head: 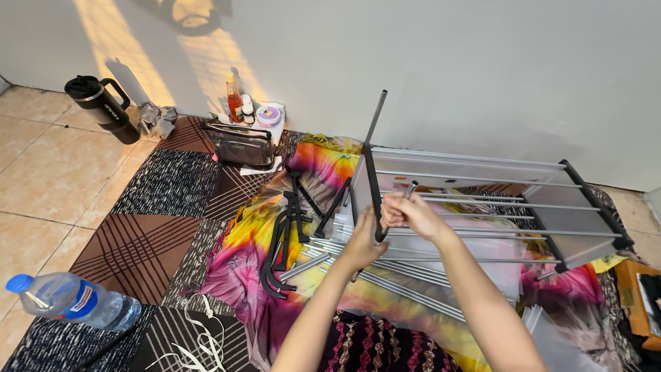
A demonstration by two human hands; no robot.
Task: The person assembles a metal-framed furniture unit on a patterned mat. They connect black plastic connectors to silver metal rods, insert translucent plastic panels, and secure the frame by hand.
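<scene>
Forearms: nearest cam, reached up from bottom edge over patterned dark cloth [375, 344].
L hand [363, 241]: fingers curled round lower end of black side bar [372, 186], at rack's near-left corner.
R hand [407, 210]: closed, pinched short metal rod [411, 189] by fingertips, just beside black bar, touching L hand.
Rack [482, 207]: grey shelf frame w/ thin metal rails, lay tilted on bright multicolour cloth [323, 165], against wall; one grey pole stuck up at left corner.
Loose tubes [406, 286]: silver, lay under hands.
Black plastic parts [286, 234]: piled left of hands.
Farther out: clear bottle w/ blue cap [69, 300] bottom left; black mug [103, 107] by wall.
</scene>
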